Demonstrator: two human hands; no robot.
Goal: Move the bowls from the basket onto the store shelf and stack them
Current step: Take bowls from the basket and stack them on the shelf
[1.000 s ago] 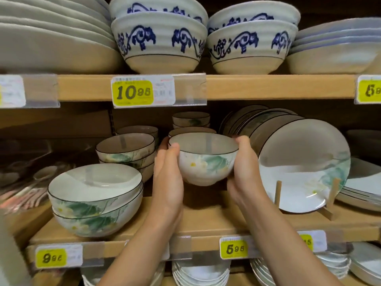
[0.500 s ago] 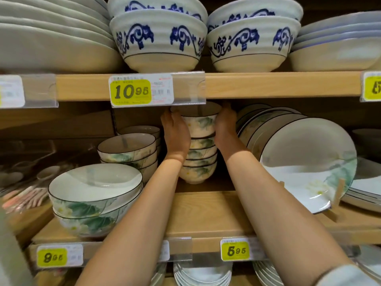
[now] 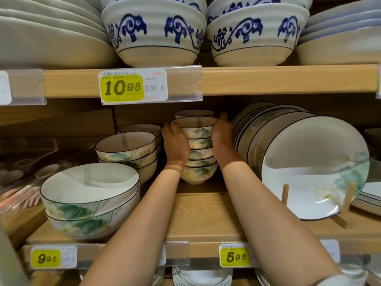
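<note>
A small white bowl with green leaf print (image 3: 197, 130) sits on top of a stack of several like bowls (image 3: 199, 162) deep on the middle wooden shelf (image 3: 198, 213). My left hand (image 3: 175, 144) cups the top bowl's left side and my right hand (image 3: 221, 134) cups its right side. Both arms reach in over the shelf board. Another stack of the same bowls (image 3: 193, 114) stands just behind. The basket is out of view.
Medium leaf-print bowls (image 3: 127, 149) stand left of the stack, two large ones (image 3: 90, 201) at the front left. Upright plates (image 3: 313, 166) lean on a wooden rack to the right. Blue-patterned bowls (image 3: 154, 32) fill the shelf above, close overhead.
I carried the bowl from the shelf front back onto the stack and lowered it; the stack now sits a little lower under the upper shelf edge as my head moved closer.
</note>
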